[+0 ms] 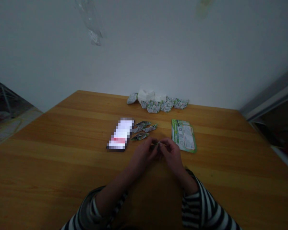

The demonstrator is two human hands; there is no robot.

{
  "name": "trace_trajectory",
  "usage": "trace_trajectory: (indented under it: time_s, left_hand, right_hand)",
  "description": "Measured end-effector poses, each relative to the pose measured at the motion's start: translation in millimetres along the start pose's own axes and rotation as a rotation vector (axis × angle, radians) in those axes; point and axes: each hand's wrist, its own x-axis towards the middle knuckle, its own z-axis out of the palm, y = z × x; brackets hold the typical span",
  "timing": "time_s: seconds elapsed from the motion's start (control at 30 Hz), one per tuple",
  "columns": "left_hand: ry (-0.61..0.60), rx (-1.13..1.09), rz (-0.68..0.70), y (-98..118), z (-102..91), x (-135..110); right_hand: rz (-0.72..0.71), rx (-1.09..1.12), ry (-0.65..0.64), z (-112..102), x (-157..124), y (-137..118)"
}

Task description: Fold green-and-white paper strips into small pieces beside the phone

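Note:
Close together above the wooden table (62, 153), my left hand (144, 153) and my right hand (172, 155) are closed, fingertips meeting on a small folded piece of printed paper (157, 144). Most of that piece is hidden behind the fingers. Just beyond my left hand lie several narrow folded paper pieces (140, 136) with green and grey print. To the right of my right hand rests a fanned stack of green and white printed sheets (184, 136).
A phone (121, 134) with a lit, blurred screen lies left of the folded pieces. Along the wall, at the table's back edge, sit several folded printed paper shapes (154, 107) and crumpled white paper (146, 95). Clear plastic (92, 25) hangs on the wall.

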Motion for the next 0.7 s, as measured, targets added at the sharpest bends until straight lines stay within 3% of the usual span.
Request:
trace_trajectory:
  time_s: [0.2, 0.37, 0.7]
  left_hand:
    - [0.009, -0.006, -0.008, 0.4, -0.3, -1.2]
    - [0.095, -0.052, -0.003, 2.5, -1.2, -0.8]
    - [0.192, -0.554, -0.168, -10.1, -2.2, 9.3]
  right_hand:
    - [-0.015, -0.02, -0.003, 1.5, -1.9, -3.1]
    - [-0.008, 0.026, 0.041, 2.9, -3.7, -2.3]
    - [-0.058, 0.136, 0.099, 2.5, -1.5, -9.2]
